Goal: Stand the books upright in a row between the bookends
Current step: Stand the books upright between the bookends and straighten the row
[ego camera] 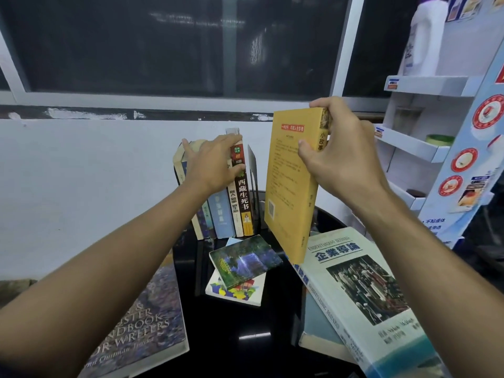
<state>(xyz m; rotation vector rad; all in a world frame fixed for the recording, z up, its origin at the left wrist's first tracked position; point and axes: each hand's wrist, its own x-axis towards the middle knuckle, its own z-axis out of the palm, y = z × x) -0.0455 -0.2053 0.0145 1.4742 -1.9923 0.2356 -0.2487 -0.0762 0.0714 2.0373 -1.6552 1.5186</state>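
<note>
1. Head view, counts: one yellow book (pixel 291 181) is held. One row (pixel 226 214) of standing books shows at least five spines. One black bookend (pixel 252 178) is visible at the row's right end. Five flat books (pixel 362 296) lie on the black table (pixel 259 323).
2. The yellow book hangs just right of the bookend, above the table's right side. Its long axis is near vertical, spine turned right, back cover facing left.
3. The right hand (pixel 343 159) clamps its upper spine, thumb on the back cover.
4. The left hand (pixel 211 162) lies flat, fingers straight, on the row's tops near the table's far edge.
</note>
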